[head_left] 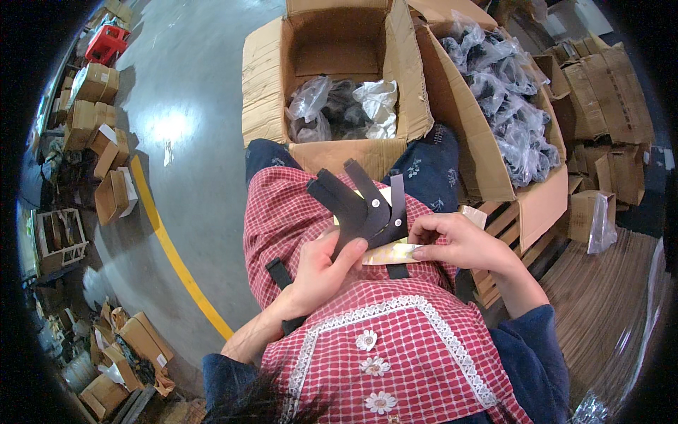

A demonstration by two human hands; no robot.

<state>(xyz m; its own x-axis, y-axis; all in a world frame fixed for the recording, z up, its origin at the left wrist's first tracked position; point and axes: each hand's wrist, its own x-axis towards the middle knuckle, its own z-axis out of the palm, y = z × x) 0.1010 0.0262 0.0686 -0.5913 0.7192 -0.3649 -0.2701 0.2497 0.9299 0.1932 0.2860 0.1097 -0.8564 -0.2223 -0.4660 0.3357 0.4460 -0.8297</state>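
Observation:
My left hand (323,270) is closed around several flat, black curved pieces (353,212), fanned out over my lap with the thumb on top. Two of them show a small white round dot. My right hand (455,244) pinches the right end of a pale yellow and white strip (388,254), which looks like a sticker sheet. The strip lies just below the black pieces, its left end by my left thumb. Another pale yellow patch shows behind the pieces. What the black pieces are, I cannot make out.
In front of my knees stands an open cardboard box (357,157) with clear plastic bags inside. To its right, a second carton (540,208) on a wooden pallet (494,283) is heaped with bagged dark items. Flattened cardboard (593,297) lies at right. A yellow floor line (173,254) runs at left, beside scattered boxes.

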